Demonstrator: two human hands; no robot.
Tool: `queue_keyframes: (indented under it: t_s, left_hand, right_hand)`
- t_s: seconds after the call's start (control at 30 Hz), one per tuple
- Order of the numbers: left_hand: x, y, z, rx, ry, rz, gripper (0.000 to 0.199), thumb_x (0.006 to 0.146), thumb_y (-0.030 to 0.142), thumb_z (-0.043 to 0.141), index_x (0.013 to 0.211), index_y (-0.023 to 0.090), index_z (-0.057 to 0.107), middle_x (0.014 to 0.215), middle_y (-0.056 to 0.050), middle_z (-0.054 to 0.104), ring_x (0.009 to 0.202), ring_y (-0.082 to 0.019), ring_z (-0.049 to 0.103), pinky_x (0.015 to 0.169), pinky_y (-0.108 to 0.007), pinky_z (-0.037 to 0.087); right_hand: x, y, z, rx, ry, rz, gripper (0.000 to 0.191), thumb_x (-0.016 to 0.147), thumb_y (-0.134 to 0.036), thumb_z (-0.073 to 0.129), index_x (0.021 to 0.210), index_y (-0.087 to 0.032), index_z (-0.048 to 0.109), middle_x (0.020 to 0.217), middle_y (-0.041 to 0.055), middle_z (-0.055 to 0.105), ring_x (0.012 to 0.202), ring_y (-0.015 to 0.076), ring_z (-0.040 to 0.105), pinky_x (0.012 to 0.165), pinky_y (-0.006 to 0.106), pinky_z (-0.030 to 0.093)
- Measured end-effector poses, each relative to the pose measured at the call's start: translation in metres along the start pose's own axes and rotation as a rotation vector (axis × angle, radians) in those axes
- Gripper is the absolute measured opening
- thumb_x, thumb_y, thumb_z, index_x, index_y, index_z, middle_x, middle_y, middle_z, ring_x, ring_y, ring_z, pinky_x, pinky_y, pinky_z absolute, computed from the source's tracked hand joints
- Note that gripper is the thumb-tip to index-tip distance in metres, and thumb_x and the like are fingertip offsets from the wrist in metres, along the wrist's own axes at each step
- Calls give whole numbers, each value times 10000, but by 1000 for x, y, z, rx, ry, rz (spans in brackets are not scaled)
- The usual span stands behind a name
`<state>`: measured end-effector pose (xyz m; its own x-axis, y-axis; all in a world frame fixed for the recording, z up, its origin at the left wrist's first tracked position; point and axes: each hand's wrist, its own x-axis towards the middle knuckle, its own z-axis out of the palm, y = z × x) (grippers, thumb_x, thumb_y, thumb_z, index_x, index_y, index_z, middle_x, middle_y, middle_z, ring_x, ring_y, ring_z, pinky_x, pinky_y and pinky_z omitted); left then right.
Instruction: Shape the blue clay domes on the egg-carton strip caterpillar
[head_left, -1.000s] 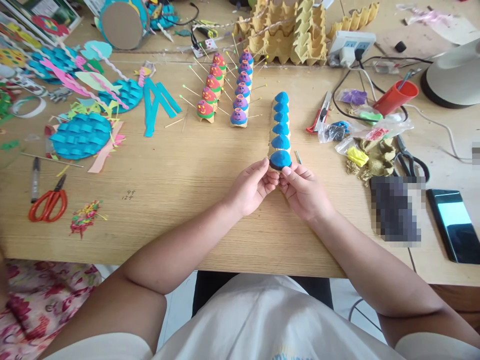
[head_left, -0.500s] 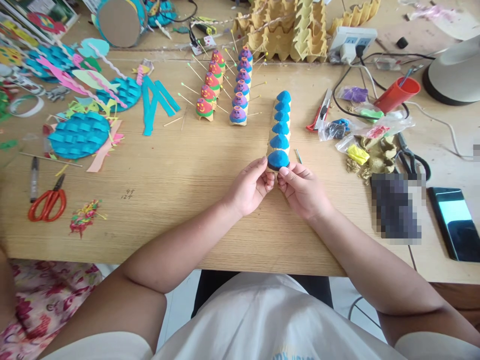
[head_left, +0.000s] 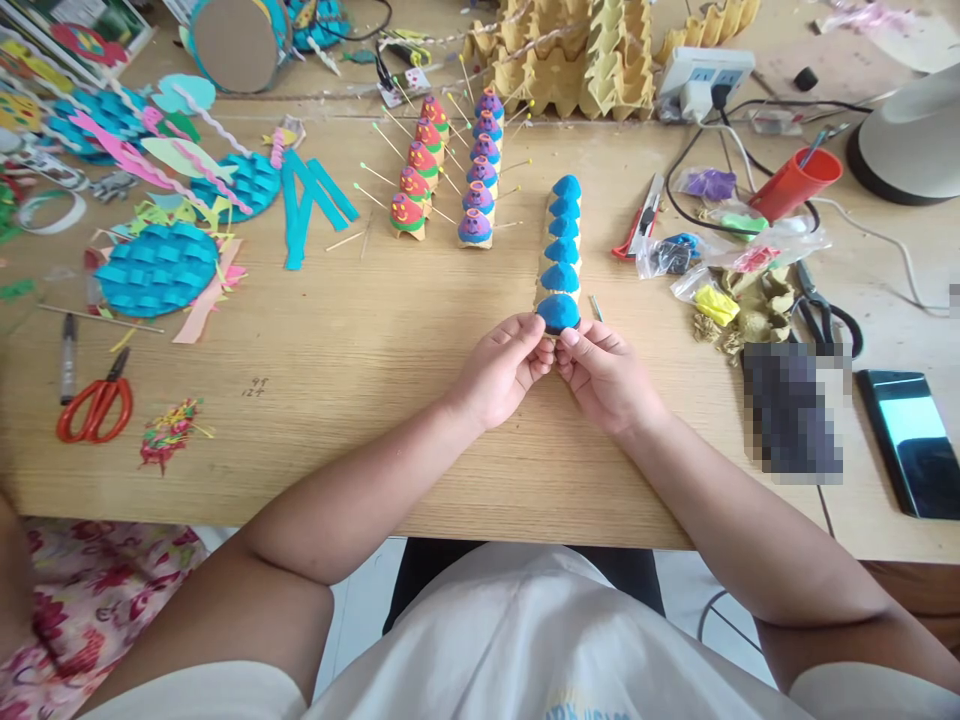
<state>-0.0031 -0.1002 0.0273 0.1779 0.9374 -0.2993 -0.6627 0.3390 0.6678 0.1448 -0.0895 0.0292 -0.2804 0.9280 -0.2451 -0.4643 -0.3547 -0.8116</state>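
Observation:
A strip of egg-carton cups (head_left: 560, 252), its several humps covered in blue, points away from me on the wooden table. Its nearest hump has a dark band along the lower edge. My left hand (head_left: 504, 368) pinches the near end from the left, thumb at the dark band. From the right, my right hand (head_left: 606, 370) grips the same end, thumb on the band's front. The fingertips of both hands curl beneath and nearly meet. Two finished-looking strips with faces and pins, one red and green (head_left: 418, 170), one purple (head_left: 480, 180), stand to the left.
Scissors with red handles (head_left: 96, 405), a blue woven disc (head_left: 157, 268) and paper strips lie left. On the right are a cutter (head_left: 641, 222), bagged clay (head_left: 714, 305), a red cup (head_left: 796, 184), black scissors (head_left: 825, 315) and a phone (head_left: 911, 440). Another person's patterned clothing (head_left: 97, 590) shows lower left.
The near end of the blue strip has tilted up slightly, so the dark band shows less. Both hands stay on it, with their fingers a little closer together.

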Motion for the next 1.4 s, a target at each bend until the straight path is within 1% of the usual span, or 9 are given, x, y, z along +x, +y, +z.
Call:
queue_keyframes:
  t_s: [0.1, 0.37, 0.57, 0.7, 0.83, 0.97, 1.07, 1.3, 1.4]
  left_hand:
    - [-1, 0, 0, 30, 10, 26, 286, 921, 354, 893, 801, 183, 698, 718, 49, 679, 653, -43, 609, 674, -185, 503]
    - [-2, -4, 0, 30, -60, 52, 334, 860, 396, 943, 778, 184, 697, 706, 43, 676, 668, -58, 616, 673, -198, 507]
    - [0, -5, -3, 63, -51, 11, 318, 878, 413, 926, 811, 181, 719, 734, 26, 694, 681, -66, 626, 664, -202, 500]
    - [1, -3, -3, 43, -37, 7, 317, 883, 390, 925, 789, 176, 711, 711, 35, 672, 652, -51, 596, 637, -189, 475]
    - [0, 0, -2, 10, -20, -18, 296, 881, 361, 929, 800, 173, 715, 700, 44, 670, 637, -41, 599, 631, -175, 478]
    - [-1, 1, -1, -18, -22, -31, 287, 876, 345, 934, 804, 168, 719, 694, 48, 671, 628, -36, 606, 625, -163, 485]
    - [0, 2, 0, -7, 11, -40, 300, 907, 346, 906, 777, 172, 698, 681, 49, 662, 616, -35, 599, 628, -162, 489]
    - [-1, 3, 1, -23, -1, -63, 298, 875, 336, 935, 813, 160, 702, 678, 54, 660, 608, -23, 599, 596, -138, 470]
    - [0, 3, 0, -17, 1, -62, 348, 861, 355, 946, 784, 159, 669, 672, 56, 649, 604, -22, 596, 583, -136, 468]
  right_hand:
    - [0, -1, 1, -28, -13, -20, 428, 619, -486, 1081, 773, -249, 759, 772, -38, 740, 707, 108, 641, 710, 274, 586]
    - [-6, -1, 8, -91, 52, -121, 454, 633, -485, 1073, 744, -235, 711, 714, -41, 707, 675, 108, 615, 657, 269, 523]
    - [-9, 0, 10, -124, 105, -160, 478, 655, -487, 1060, 742, -237, 662, 724, -45, 673, 653, 101, 551, 638, 275, 495]
    - [-8, -1, 8, -79, 46, -133, 448, 674, -503, 1047, 770, -247, 692, 743, -44, 646, 696, 114, 565, 703, 289, 536]
    - [-5, 0, 4, -25, 49, -85, 410, 713, -535, 1018, 773, -262, 719, 731, -51, 612, 685, 109, 536, 680, 276, 516]
    - [-4, 0, 1, 18, 27, -49, 407, 685, -520, 1042, 772, -259, 741, 741, -50, 644, 693, 103, 560, 692, 260, 529]
    - [-4, 0, -2, 24, -11, 0, 403, 747, -566, 994, 793, -251, 747, 769, -32, 683, 719, 115, 606, 731, 276, 558]
    - [-2, 0, -4, 74, 39, -7, 375, 691, -486, 1047, 767, -255, 762, 720, -48, 694, 686, 99, 610, 712, 249, 569]
    - [-2, -1, -4, 101, 27, 15, 383, 703, -516, 1034, 780, -242, 778, 727, -43, 705, 682, 92, 612, 694, 235, 571]
